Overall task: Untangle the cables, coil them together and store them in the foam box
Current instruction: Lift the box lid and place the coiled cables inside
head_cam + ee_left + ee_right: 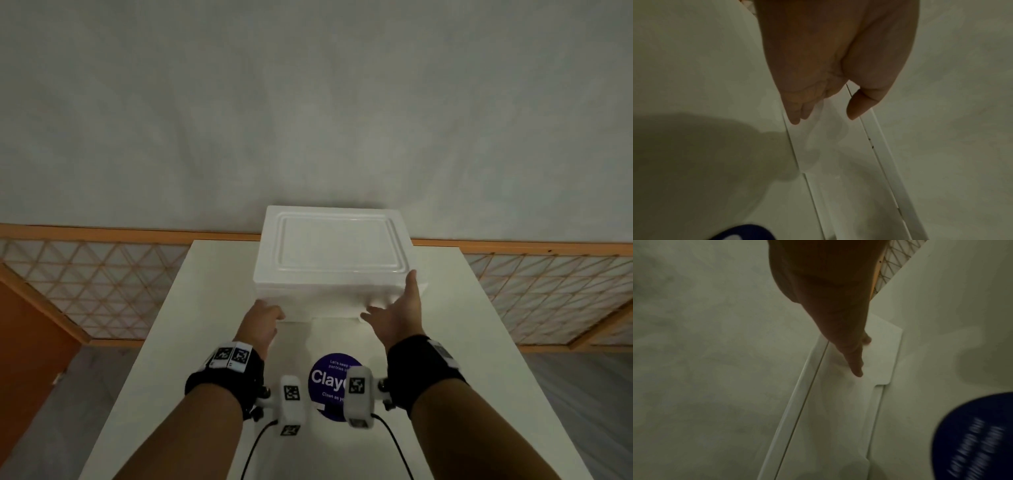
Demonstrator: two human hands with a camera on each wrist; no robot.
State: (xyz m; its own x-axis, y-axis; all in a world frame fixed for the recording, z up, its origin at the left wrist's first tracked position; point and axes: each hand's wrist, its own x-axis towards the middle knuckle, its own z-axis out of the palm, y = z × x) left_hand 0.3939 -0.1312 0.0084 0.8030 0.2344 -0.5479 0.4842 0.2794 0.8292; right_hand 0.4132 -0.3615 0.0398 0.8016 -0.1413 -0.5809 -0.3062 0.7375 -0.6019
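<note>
A white foam box (pixel 334 246) with its lid on stands at the far middle of the white table (pixel 205 308). No cables show in any view. My left hand (pixel 267 313) is at the box's near left bottom corner. In the left wrist view this hand (pixel 824 119) has straight fingers and the thumb held apart, just in front of the box's front wall (pixel 838 162). My right hand (pixel 397 308) is spread at the near right corner, thumb up beside the lid edge. In the right wrist view that hand (pixel 863 357) lays its straight fingers on the front wall (pixel 838 402).
A round blue sticker (pixel 330 383) lies on the table between my wrists and shows again as a blurred blue sticker (pixel 978 434) in the right wrist view. A wooden lattice panel (pixel 102 291) runs behind the table below a grey wall. The table's side edges lie close to the box.
</note>
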